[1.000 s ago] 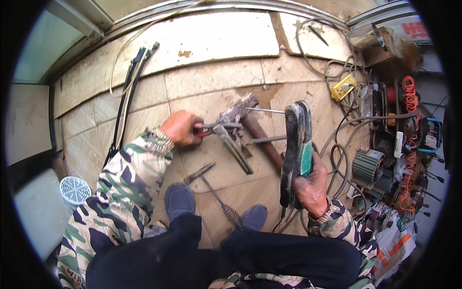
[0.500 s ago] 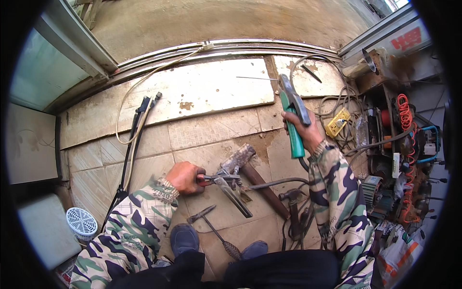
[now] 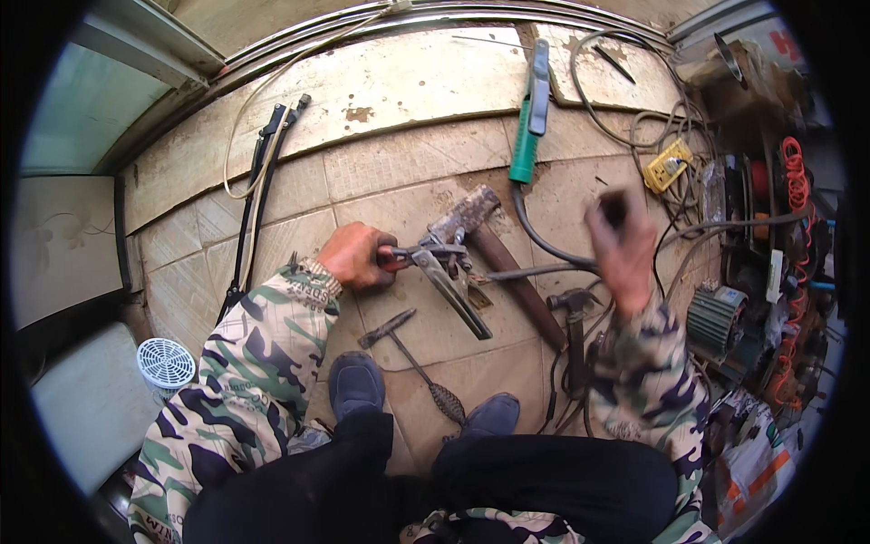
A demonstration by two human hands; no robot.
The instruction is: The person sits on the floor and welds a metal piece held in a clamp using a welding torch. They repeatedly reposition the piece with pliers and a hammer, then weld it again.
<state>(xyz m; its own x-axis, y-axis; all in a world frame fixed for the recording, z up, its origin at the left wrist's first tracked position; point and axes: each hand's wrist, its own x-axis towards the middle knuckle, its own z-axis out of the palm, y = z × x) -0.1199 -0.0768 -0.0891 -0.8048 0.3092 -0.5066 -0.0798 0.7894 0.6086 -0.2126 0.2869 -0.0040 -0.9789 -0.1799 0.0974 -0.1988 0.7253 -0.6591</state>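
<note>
Head cam: L hand (image 3: 355, 257) had its fingers (image 3: 373, 272) closed round the red-handled pliers (image 3: 393, 260), nose aimed R at an angled metal bracket (image 3: 458, 297) just R of those fingers; what the tips gripped was too cluttered to tell. Bracket sat hard by the head of a big hammer (image 3: 521, 286), its brown handle slanting twd the person, btwn the two hands. R hand (image 3: 625, 249) was up, well R of L fingers, motion-blurred; couldn't tell if its fingers (image 3: 605, 218) were open or curled, & nothing showed in them. Fwd & L of R fingers, the green & grey electrode holder (image 3: 523, 145) lay across the boards' edge & floor tiles, thin rod (image 3: 489, 42) sticking out L from its far end, cable (image 3: 535, 231) curving back twd R hand. Below R fingers, slightly L: small hammer (image 3: 573, 304) among dark leads. Nearer the person than L fingers, a bit R: spring-handled chipping hammer (image 3: 390, 328), handle end btwn the shoes (image 3: 357, 385). Fwd-R of R fingers: yellow socket box (image 3: 668, 166); farther R & nearer the person, a ribbed motor (image 3: 714, 322). Fwd-L of L fingers: black folded stand (image 3: 263, 172) on floor.
</note>
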